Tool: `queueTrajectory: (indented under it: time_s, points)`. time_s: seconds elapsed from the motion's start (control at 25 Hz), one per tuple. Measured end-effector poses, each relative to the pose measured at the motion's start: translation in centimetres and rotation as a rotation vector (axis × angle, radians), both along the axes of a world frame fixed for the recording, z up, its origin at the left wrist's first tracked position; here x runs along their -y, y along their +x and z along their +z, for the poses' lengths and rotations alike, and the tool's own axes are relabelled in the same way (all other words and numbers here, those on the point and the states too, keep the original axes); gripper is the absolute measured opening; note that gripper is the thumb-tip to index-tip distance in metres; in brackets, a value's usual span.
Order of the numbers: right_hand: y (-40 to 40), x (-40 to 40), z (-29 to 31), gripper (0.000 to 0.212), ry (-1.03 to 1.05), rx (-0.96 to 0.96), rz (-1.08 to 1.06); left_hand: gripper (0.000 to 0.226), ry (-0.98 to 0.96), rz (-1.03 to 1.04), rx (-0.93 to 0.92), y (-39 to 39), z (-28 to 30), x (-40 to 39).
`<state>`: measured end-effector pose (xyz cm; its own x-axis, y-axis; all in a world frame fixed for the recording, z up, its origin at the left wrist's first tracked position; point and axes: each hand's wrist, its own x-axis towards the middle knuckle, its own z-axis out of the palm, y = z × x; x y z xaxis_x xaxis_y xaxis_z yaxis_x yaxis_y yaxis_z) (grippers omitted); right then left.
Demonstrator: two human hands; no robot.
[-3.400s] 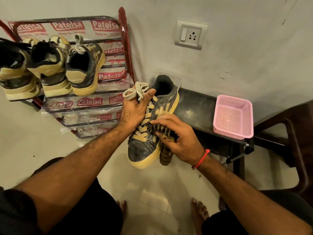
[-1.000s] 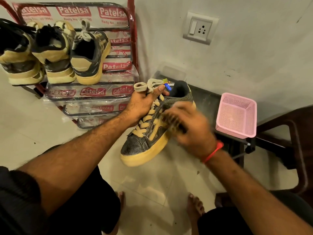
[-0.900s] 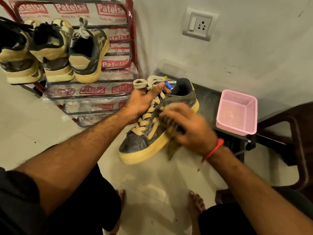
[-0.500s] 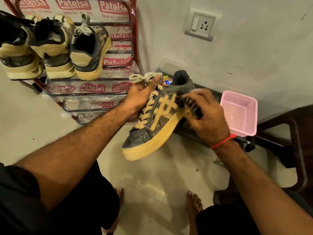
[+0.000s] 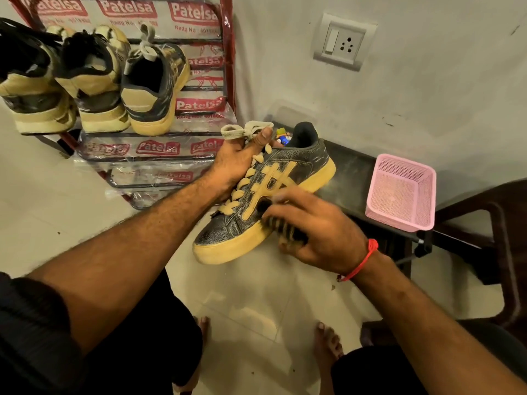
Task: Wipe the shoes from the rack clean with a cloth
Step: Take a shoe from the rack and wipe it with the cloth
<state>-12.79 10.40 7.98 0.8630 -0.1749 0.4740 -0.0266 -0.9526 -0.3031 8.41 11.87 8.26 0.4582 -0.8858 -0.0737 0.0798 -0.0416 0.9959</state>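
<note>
Cloth now lower on shoe (cracked leather)

A single wide-angle view from the person's head looks forward and steeply down, close over both forearms, taking in bare feet on the tiled floor at the bottom edge, the shoe rack upper left and the wall socket above.

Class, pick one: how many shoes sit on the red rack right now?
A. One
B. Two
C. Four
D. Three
D: three shoes stand heel-out in a row on the red rack, while a fourth shoe is held off it by the left hand.
</note>
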Motion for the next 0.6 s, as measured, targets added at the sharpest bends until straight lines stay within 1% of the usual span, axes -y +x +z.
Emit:
queueTrajectory:
  time_s: [0.04, 0.08, 0.2, 0.24, 0.28, 0.32, 0.4, 0.44, 0.48, 0.56, 0.6]
  points:
    - [0.0, 0.1, 0.0, 0.039, -0.002, -0.022, 0.042, 0.018, -0.016, -0.028, -0.009, -0.2, -0.1, 0.0]
    - [-0.2, 1.3, 0.4, 0.038, 0.032, -0.02, -0.011, 0.017, -0.017, -0.043, -0.02, -0.2, -0.1, 0.0]
    - [-1.6, 5.5, 1.5, 0.035, 0.11, 0.069, -0.39, 0.025, 0.005, -0.012, -0.023, 0.0, -0.4, 0.1]
    - [-1.9, 5.7, 1.3, 0.034, 0.11, 0.08, -0.439, 0.028, 0.015, 0.004, -0.021, -0.1, -0.3, 0.2]
    - [-1.8, 5.0, 1.0, 0.034, 0.083, 0.078, -0.422, 0.031, 0.018, 0.018, -0.018, -0.2, -0.2, 0.2]
    - [-1.2, 3.7, 0.6, 0.034, 0.044, 0.056, -0.35, 0.033, 0.015, 0.029, -0.012, -0.2, -0.2, 0.1]
    - [-0.6, 1.2, -0.4, 0.038, -0.005, -0.046, -0.133, 0.034, 0.019, 0.036, 0.018, -0.1, -0.3, 0.2]
    - [-0.5, 1.3, -0.4, 0.039, -0.003, -0.084, -0.092, 0.032, 0.016, 0.03, 0.021, 0.1, -0.3, 0.2]
    - [-0.6, 2.2, -0.2, 0.039, 0.021, -0.074, -0.129, 0.03, 0.015, 0.024, 0.004, 0.2, -0.3, 0.1]
    - [-1.0, 4.6, 0.4, 0.037, 0.076, 0.013, -0.335, 0.025, 0.013, 0.034, -0.027, 0.2, -0.3, 0.1]
    - [-1.3, 5.2, 0.7, 0.036, 0.095, 0.029, -0.392, 0.021, 0.013, 0.043, -0.031, 0.2, -0.3, 0.1]
